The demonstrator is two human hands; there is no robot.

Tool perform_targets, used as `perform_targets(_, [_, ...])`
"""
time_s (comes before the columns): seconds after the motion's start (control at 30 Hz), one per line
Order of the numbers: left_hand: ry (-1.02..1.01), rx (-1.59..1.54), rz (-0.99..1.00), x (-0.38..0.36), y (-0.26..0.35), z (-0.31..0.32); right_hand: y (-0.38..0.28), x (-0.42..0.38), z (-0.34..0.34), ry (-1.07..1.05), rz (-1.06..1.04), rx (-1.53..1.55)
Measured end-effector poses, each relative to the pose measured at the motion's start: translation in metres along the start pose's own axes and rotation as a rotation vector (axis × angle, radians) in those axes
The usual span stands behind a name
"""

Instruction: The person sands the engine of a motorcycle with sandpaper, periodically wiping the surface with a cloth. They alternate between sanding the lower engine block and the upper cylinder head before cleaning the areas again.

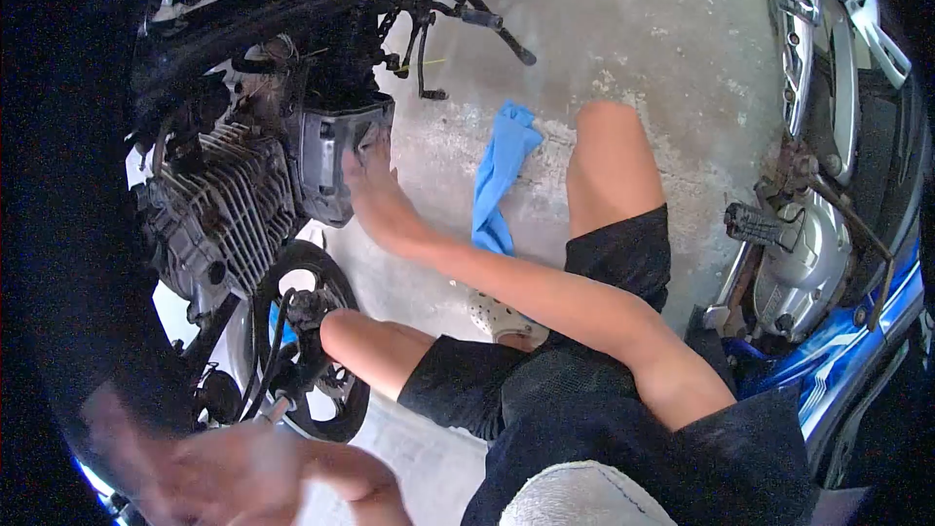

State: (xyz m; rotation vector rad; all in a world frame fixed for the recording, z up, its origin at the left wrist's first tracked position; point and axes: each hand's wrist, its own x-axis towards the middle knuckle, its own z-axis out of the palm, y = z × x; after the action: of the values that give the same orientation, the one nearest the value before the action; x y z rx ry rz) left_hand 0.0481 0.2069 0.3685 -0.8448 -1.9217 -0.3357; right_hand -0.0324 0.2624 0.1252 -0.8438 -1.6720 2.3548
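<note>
My right hand (375,185) reaches across to the engine of a motorcycle on the left. Its slightly blurred fingers look stretched out along the grey engine side cover (321,151), near the cover's edge. Just beside the cover is the finned cylinder (229,190). Low on the left, my left hand (229,472) is smeared by motion, below the front wheel and close to the dark bodywork. I cannot tell whether it holds anything. A short pale rod-like part (280,409) shows right above it.
A blue cloth (502,175) lies on the concrete floor (682,29) between my knees. The front wheel (355,399) stands by my left knee. A second motorcycle, with a silver engine case (804,268) and blue fairing (877,331), is close on the right. A kickstand (506,39) juts out above.
</note>
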Motion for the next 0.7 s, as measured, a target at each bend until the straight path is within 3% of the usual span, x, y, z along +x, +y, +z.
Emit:
perform_targets(0.07, [-0.320,-0.212,-0.351,-0.070,0.025,0.019,0.012,0.006,0.003,-0.023,-0.248,-0.252])
perform_targets(0.1, [-0.473,-0.274,-0.535,-0.101,0.031,0.029,0.029,0.030,0.003,-0.142,-0.271,-0.497])
perform_targets(0.13, [-0.600,-0.321,-0.678,-0.132,0.031,0.036,0.000,0.042,-0.019,-0.249,0.103,0.005])
perform_targets(0.2, [-0.773,-0.414,-0.868,-0.182,0.031,0.043,-0.004,0.029,-0.017,-0.194,-0.040,0.137])
perform_targets(0.23, [-0.763,-0.429,-0.854,-0.204,0.030,0.053,-0.006,0.012,-0.014,-0.145,-0.149,0.032])
perform_targets(0.27, [-0.683,-0.518,-0.994,-0.224,0.029,0.058,-0.004,-0.006,-0.009,-0.092,-0.243,-0.072])
perform_targets(0.37, [-0.602,-0.808,-1.296,-0.282,0.024,0.078,0.035,0.028,-0.004,-0.125,-0.211,0.017])
perform_targets(0.4, [-0.786,-0.828,-1.179,-0.311,0.009,0.083,0.028,0.034,-0.006,-0.173,-0.178,0.076])
perform_targets(0.47, [-0.724,-0.838,-1.190,-0.310,0.024,0.094,0.002,0.026,-0.018,-0.240,-0.098,0.142])
perform_targets(0.53, [-0.668,-0.801,-1.073,-0.338,0.032,0.105,-0.001,-0.008,-0.004,-0.115,-0.179,-0.121])
perform_targets(0.6, [-0.552,-0.817,-0.967,-0.354,0.027,0.116,0.028,0.015,0.020,0.008,-0.281,-0.128])
perform_targets(0.63, [-0.649,-0.984,-1.145,-0.340,0.031,0.117,0.019,0.026,0.007,-0.015,-0.302,-0.133])
perform_targets(0.67, [-0.752,-1.155,-1.320,-0.331,0.033,0.116,0.004,0.035,-0.017,-0.142,-0.158,0.002])
perform_targets(0.7, [-0.773,-1.152,-1.294,-0.331,0.034,0.118,-0.013,0.037,-0.033,-0.266,-0.005,0.137])
